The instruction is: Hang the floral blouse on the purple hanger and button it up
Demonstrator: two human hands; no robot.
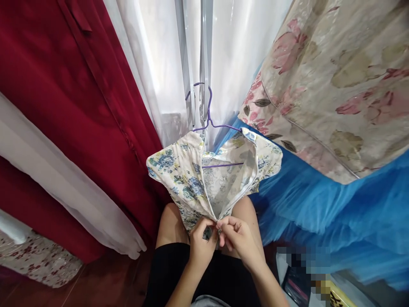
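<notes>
A white dress (191, 175) with blue and yellow flowers hangs on a thin purple hanger (209, 115) in front of my knees. Its opening is spread in a V, edged by what looks like a white zipper (246, 187), and the pale inside shows. At the bottom of the V, my left hand (203, 239) pinches the fabric on one side. Right beside it, my right hand (237, 235) is closed, thumb and finger pressed together where the two edges meet. Any zipper pull between the fingertips is too small to make out. The dress's lower part is hidden behind my hands.
Red fabric (79, 106) and white cloth hang at the left. White curtain-like fabric (153, 64) hangs behind the hanger. At the right are a floral garment (319, 94) and blue tulle (319, 209). Partly blurred items lie at bottom right on the reddish floor (108, 283) side.
</notes>
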